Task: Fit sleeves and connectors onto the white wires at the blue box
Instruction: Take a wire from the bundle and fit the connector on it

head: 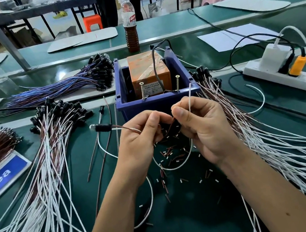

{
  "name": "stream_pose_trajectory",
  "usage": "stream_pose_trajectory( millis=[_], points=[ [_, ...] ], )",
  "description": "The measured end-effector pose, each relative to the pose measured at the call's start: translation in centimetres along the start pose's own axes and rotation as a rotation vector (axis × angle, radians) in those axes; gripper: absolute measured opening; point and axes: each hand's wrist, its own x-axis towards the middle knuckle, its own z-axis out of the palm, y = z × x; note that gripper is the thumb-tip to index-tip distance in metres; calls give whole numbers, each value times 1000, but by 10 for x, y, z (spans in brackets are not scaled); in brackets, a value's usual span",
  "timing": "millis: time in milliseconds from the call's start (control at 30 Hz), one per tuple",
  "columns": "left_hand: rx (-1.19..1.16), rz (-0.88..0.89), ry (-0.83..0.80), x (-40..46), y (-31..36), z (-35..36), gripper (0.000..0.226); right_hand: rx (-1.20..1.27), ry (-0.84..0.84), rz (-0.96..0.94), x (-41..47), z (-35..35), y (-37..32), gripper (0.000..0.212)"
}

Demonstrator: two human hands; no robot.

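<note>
The blue box (119, 93) stands at the middle of the green bench with an orange device (149, 71) and two screws inside. Just in front of it, my left hand (139, 136) pinches a brown-and-white wire pair whose black connector (103, 127) with a clear tip sticks out to the left. My right hand (203, 127) pinches a white wire (189, 97) that rises toward the box and loops down under the hands. Both sets of fingertips meet over a scatter of small brown and white sleeves (172, 153). What lies between the fingertips is hidden.
Bundles of white and brown wires with black connectors lie to the left (49, 138) and right (235, 113). A blue-wire bundle (72, 83) sits behind left. A bottle (129, 24) stands behind the box. A white power strip (284, 76) with plugs lies at right.
</note>
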Motion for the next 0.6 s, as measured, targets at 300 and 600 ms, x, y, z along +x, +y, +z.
stream_pose_trajectory(
  millis=[300,600],
  points=[
    [204,48,-53,-1,-8,1,5,-36,55,-2,4,-2,7,2],
    [81,82,99,-1,-5,3,8,-125,61,-78,5,-3,9,41]
  ],
)
